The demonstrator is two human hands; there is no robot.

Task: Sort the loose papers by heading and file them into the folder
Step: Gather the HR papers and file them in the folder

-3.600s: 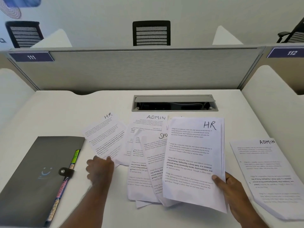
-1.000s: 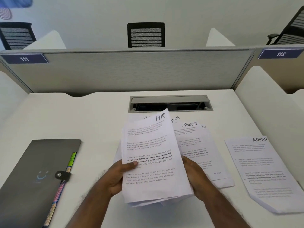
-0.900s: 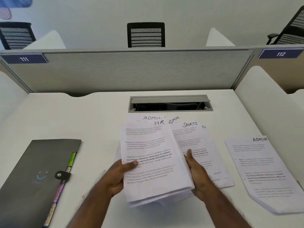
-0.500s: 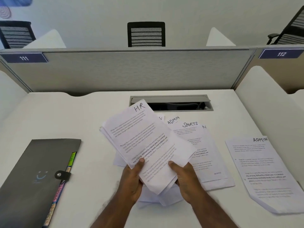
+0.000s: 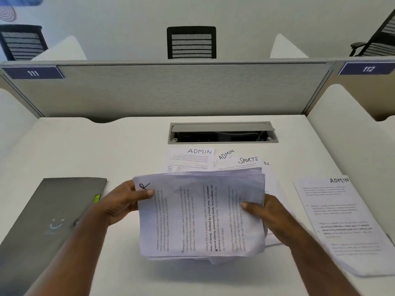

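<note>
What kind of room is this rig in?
Likely an open-plan office or study hall: a numbered desk partition with tags 111 and 112, a desk cable hatch, and mesh office chairs beyond.

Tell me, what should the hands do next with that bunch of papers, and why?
Probably set the HR stack down on a bare patch of the desk. The left hand and right hand hold it turned sideways, ADMIN and SPORTS sheets still lie unsorted, and the folder is closed.

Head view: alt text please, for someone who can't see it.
Both hands, left hand and right hand, hold a sideways stack of white printed papers above a white desk. ADMIN and SPORTS sheets lie behind; a closed grey folder lies left.
</note>
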